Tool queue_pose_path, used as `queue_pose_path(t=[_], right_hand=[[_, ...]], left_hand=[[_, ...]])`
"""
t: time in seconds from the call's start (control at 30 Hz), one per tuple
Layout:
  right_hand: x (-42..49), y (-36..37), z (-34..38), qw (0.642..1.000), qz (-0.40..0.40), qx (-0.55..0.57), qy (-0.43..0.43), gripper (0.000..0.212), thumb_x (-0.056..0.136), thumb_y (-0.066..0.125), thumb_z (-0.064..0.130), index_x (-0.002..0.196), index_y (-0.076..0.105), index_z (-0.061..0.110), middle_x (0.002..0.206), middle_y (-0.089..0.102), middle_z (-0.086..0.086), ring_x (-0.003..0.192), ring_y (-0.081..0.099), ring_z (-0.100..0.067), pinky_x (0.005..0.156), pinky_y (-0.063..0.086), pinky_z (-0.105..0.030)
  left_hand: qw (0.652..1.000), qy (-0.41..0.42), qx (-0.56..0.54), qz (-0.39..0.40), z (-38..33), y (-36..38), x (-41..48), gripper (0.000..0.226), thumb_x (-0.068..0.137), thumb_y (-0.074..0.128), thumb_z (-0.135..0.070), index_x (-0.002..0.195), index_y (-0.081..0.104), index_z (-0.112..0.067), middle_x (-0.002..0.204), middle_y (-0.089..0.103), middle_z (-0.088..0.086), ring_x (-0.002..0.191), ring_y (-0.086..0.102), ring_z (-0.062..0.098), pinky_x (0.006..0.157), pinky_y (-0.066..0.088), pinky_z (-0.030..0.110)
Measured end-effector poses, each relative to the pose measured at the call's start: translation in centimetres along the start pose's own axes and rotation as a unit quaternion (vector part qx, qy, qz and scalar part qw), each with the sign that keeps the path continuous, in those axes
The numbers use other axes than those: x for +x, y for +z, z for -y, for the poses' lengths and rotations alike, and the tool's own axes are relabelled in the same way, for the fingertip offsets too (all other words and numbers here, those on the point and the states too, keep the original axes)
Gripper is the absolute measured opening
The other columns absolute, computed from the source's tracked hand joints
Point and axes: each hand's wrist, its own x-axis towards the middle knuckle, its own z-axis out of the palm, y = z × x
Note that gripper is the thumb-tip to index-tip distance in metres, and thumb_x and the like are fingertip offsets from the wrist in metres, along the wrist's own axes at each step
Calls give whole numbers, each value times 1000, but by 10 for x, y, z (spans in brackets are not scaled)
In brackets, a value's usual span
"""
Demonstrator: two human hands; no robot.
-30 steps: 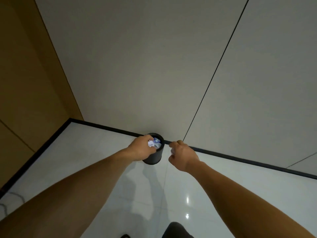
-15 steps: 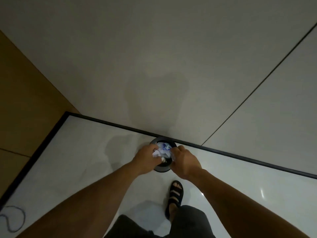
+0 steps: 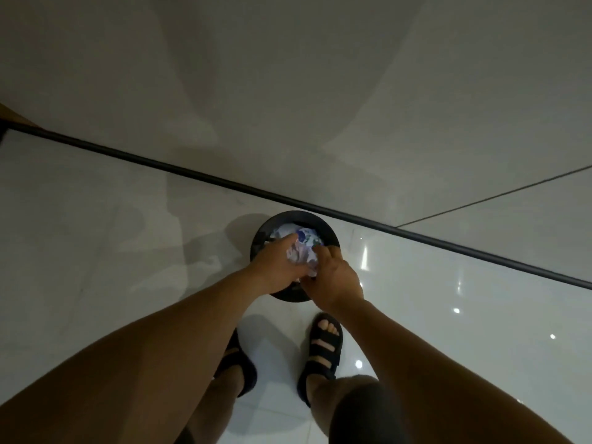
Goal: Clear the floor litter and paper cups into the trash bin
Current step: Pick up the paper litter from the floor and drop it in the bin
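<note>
A round black trash bin (image 3: 326, 233) stands on the white floor against the wall, straight below me. Crumpled white and blue paper litter (image 3: 299, 248) fills its mouth. My left hand (image 3: 275, 267) reaches in from the left, its fingers curled on the paper. From the right, my right hand (image 3: 333, 280) closes on the same wad over the bin's near rim. The lower part of the paper is hidden between the two hands.
A black baseboard (image 3: 192, 174) runs diagonally where the grey wall meets the glossy tiled floor. My two feet in black sandals (image 3: 322, 350) stand just in front of the bin. A strip of brown panel shows at the far left edge.
The view has tilted down and moved closer over the bin. Both hands have come together from the rim onto the paper in the bin's mouth, and both feet are in sight.
</note>
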Motion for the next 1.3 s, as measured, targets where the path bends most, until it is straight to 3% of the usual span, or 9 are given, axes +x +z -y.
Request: queue_pose_path(t=[0.1, 0.2, 0.33, 0.43, 0.57, 0.77, 1.03, 1.17, 1.3], right_hand=[[14, 9, -12, 1000, 3, 21, 8, 74, 85, 66, 47, 145, 30, 21, 144, 37, -6, 117, 53, -29, 94, 52, -41], [6, -5, -9, 1000, 27, 8, 13, 78, 86, 64, 51, 147, 25, 22, 148, 34, -5, 120, 52, -30, 95, 51, -43], [-28, -57, 33, 999, 31, -17, -4, 81, 85, 62, 55, 149, 22, 25, 147, 34, -3, 123, 48, -27, 96, 50, -41], [-64, -112, 88, 997, 17, -45, -56, 79, 85, 62, 56, 148, 25, 27, 147, 34, -3, 126, 45, -26, 97, 49, -39], [-108, -178, 173, 988, 13, -66, -139, 80, 87, 61, 56, 152, 22, 30, 153, 29, -3, 133, 40, -28, 102, 44, -42], [-166, -222, 282, 955, 20, -158, -249, 85, 84, 52, 68, 153, 14, 35, 158, 19, -2, 141, 28, -28, 107, 38, -48], [-281, -184, 383, 842, 95, -299, -440, 85, 85, 50, 69, 153, 15, 33, 158, 20, -2, 142, 24, -27, 109, 34, -46], [-367, -129, 435, 763, 121, -344, -534, 83, 84, 53, 67, 152, 21, 32, 157, 24, -1, 140, 28, -25, 109, 36, -43], [-477, -51, 475, 661, 157, -394, -619, 84, 84, 51, 70, 153, 18, 33, 159, 19, 0, 143, 23, -24, 111, 32, -42]], left_hand=[[1000, -11, -2, 11, 27, -5, 11, 72, 88, 63, -29, 149, 26, -23, 150, 35, 3, 134, 39, 22, 106, 35, 30], [1000, -10, 11, 4, 36, -24, -4, 60, 88, 63, -28, 142, 40, -19, 138, 49, 3, 124, 49, 18, 97, 39, 25], [999, -3, 34, 3, 3, -67, -56, 58, 84, 64, -38, 136, 48, -17, 133, 55, 7, 118, 54, 23, 100, 46, 41], [997, 23, 52, -45, -39, -113, -110, 67, 82, 62, -42, 140, 44, -14, 139, 46, 13, 127, 44, 29, 104, 39, 39], [991, 22, 52, -118, -75, -181, -190, 73, 88, 59, -42, 149, 27, -20, 155, 23, 10, 143, 22, 26, 116, 24, 39], [972, -15, 33, -233, -67, -234, -321, 73, 89, 57, -47, 151, 25, -23, 158, 17, 7, 146, 12, 20, 118, 15, 34], [917, -163, -62, -358, 16, -195, -518, 77, 89, 54, -54, 151, 18, -27, 159, 13, 3, 146, 9, 18, 118, 11, 31], [854, -235, -115, -449, 66, -152, -623, 74, 89, 54, -53, 150, 23, -25, 157, 21, 3, 144, 16, 20, 117, 18, 34], [773, -310, -168, -527, 122, -87, -728, 73, 87, 54, -54, 149, 27, -25, 155, 27, 2, 142, 23, 22, 114, 28, 39]])
